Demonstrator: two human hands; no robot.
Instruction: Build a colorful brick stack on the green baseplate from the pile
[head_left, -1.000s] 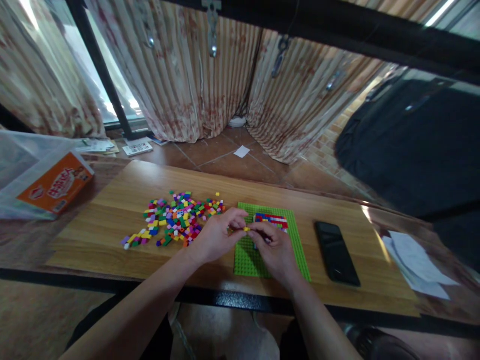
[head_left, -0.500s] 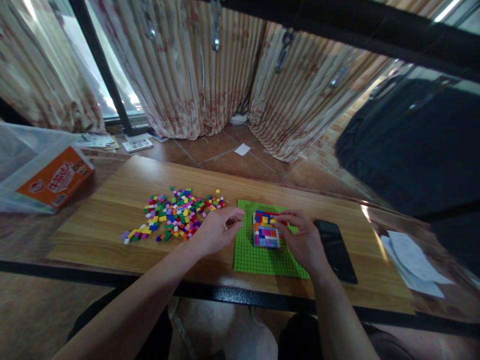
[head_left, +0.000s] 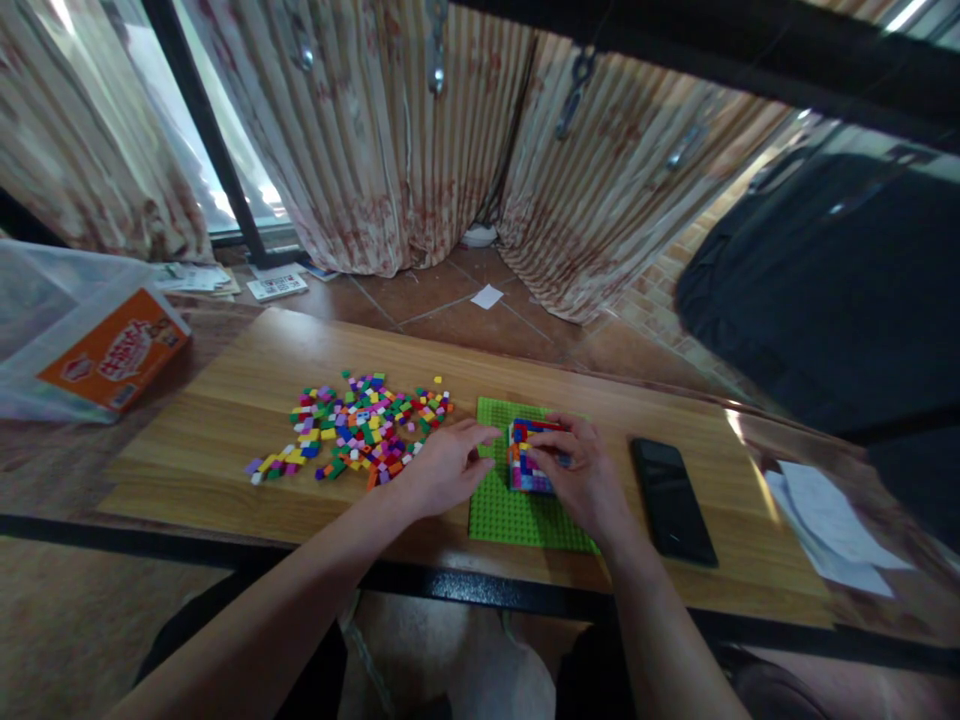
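Observation:
A block structure of many-coloured toy bricks point(head_left: 519, 478) stands on the green baseplate point(head_left: 499, 525). My right hand point(head_left: 576, 470) reaches over it from the right and hides much of its right side. Thumb and forefinger are pinched at a small yellow brick point(head_left: 526, 447) at the top of the structure; whether it is seated there I cannot tell. Over the baseplate's left edge is my left hand point(head_left: 450, 468), thumb and fingers apart with nothing seen between them. Loose coloured bricks point(head_left: 367, 425) lie spread to its left.
On the wooden table point(head_left: 247, 400) a black phone point(head_left: 673, 500) lies right of the baseplate. A clear plastic bin point(head_left: 82, 330) with an orange label stands at far left. White papers point(head_left: 825, 520) are at far right. Curtains point(head_left: 435, 150) hang beyond the table.
My right hand has moved left across the structure, bringing its pinched fingertips over the left part. My left hand has shifted slightly right, its thumb and forefinger now wider apart.

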